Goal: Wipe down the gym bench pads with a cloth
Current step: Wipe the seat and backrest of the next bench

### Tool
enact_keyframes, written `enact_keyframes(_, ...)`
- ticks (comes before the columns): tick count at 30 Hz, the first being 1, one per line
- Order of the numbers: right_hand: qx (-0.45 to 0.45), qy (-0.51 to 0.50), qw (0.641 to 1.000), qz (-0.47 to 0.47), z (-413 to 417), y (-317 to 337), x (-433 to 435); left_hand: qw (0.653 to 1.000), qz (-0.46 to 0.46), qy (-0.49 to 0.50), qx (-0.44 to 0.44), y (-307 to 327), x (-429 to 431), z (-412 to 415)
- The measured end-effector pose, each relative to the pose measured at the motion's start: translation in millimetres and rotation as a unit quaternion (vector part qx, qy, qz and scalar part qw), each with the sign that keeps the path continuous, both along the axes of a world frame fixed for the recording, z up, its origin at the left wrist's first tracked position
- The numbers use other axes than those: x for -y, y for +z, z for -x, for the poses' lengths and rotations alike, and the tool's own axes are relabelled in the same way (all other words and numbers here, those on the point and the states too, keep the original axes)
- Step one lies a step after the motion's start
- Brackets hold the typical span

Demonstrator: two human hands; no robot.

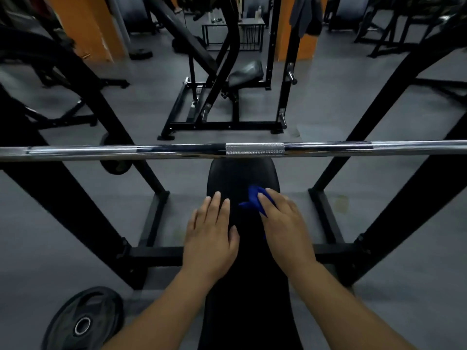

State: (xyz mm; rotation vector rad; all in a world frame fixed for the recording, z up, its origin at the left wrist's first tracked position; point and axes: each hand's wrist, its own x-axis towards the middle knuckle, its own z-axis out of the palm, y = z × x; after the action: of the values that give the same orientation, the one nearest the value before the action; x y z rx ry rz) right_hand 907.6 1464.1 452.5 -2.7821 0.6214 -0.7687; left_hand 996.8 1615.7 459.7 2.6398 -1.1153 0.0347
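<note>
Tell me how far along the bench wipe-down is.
Done: nothing on the black padded bench pad shows which parts are already wiped. In hand: the right hand presses the crumpled blue cloth on the pad's far part, just short of the chrome barbell; the left hand rests flat beside it. Left: likely the far end under the barbell, at least.

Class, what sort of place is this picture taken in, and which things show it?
Most likely a gym's free-weights area: a chrome barbell spans a black rack above a padded bench, and a weight plate lies on the floor.
</note>
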Motion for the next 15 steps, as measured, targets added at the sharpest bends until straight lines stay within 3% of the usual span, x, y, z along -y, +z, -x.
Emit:
enact_keyframes(8,0.024,0.000,0.999,0.030,-71.1,-84.3,49.0,0.997,-0.008,-0.014,0.073,-67.0,51.0,-76.4)
enact_keyframes(15,0.053,0.016,0.996,0.074,-127.9,-114.6,58.4,0.997,0.037,-0.036,0.053,-107.3,82.0,-121.5)
